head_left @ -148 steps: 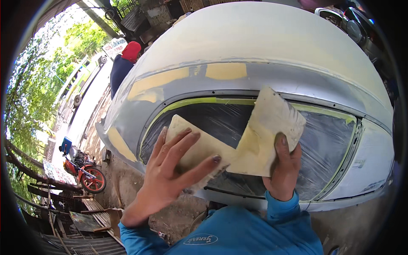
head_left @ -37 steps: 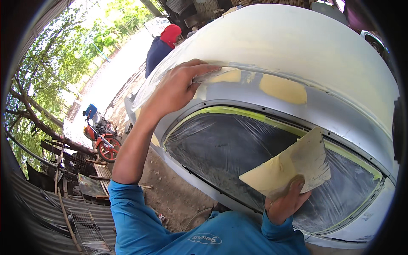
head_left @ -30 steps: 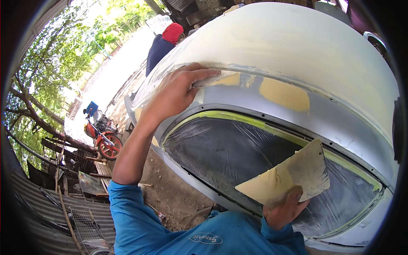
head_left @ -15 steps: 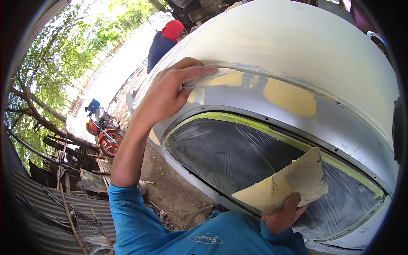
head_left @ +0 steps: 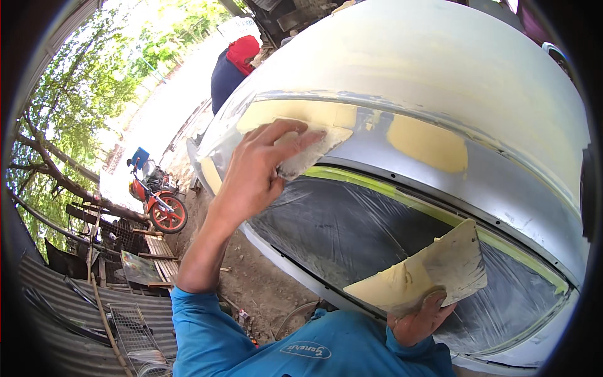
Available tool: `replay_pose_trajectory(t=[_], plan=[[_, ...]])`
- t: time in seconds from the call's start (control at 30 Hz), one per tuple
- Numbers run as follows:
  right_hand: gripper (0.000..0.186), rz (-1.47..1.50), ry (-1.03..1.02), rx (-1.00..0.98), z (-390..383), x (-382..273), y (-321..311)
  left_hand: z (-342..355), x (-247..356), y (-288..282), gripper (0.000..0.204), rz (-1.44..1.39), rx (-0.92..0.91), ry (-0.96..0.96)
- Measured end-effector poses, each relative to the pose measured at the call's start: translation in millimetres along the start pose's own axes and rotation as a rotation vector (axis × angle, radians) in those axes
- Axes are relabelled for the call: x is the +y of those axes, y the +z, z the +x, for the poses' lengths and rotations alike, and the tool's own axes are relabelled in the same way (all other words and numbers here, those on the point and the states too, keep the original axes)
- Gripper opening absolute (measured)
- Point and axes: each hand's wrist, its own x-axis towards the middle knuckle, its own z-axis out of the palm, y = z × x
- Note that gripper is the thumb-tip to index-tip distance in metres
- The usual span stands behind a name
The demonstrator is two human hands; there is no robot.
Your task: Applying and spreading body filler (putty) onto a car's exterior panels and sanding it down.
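My left hand (head_left: 251,173) grips a thin, smeared spreader (head_left: 320,151) over the car's upper side (head_left: 515,176), just above the window. Cream filler (head_left: 289,112) shows along the band beyond the spreader, with another yellowish patch (head_left: 427,143) to its right. My right hand (head_left: 422,317) holds a flat, rectangular board (head_left: 408,276) from below, with soft yellow putty spread on it. The board hangs in front of the side window (head_left: 333,229), which is masked with plastic and edged in yellow-green tape.
The car's pale, curved roof (head_left: 421,56) fills the upper right. A person (head_left: 229,75) in red headwear and dark top is beyond the car. A red motorbike (head_left: 154,195) stands at the left, above corrugated sheets (head_left: 75,314), planks (head_left: 160,254) and a wire rack (head_left: 129,330).
My left hand has brought the spreader down from the seam to just above the window, uncovering a longer cream patch behind it. My right hand and its board have barely moved since half a second ago.
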Motion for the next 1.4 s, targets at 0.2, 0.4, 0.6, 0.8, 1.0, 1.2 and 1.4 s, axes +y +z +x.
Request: replay_pose_trajectory(t=[0.2, 0.4, 0.6, 0.8, 1.0, 1.2, 1.4], plan=[[0.050, -0.230, -0.018, 0.088, -21.6, 13.3, -12.7, -6.3, -8.0, -12.6, 0.072, -0.054, -0.022, -0.021], [0.050, -0.255, 0.009, 0.127, -29.3, 18.4, -24.2, 40.4, -23.1, -17.9, 0.056, -0.078, -0.080, 0.001], [0.055, -0.048, -0.002, -0.030, -12.6, 6.4, -11.8, 41.5, -26.3, -12.0, 0.060, -0.072, -0.124, -0.008], [0.054, -0.124, -0.029, 0.017, -16.2, 10.0, -14.3, 3.2, -10.0, -3.2, 0.080, -0.019, -0.032, -0.047], [0.050, 0.024, 0.110, 0.057, -11.7, 4.7, 8.2, -39.7, 3.4, 1.0, 0.079, 0.053, -0.001, -0.055], [0.051, -0.004, 0.387, -0.009, -9.0, -4.6, 22.4, -110.0, 60.8, 6.7, 0.053, -0.343, 0.100, 0.167], [0.040, -0.160, 0.573, -0.243, -9.9, -5.0, 46.0, -172.9, 100.5, 47.5, 0.054, -0.617, 0.098, -0.109]])
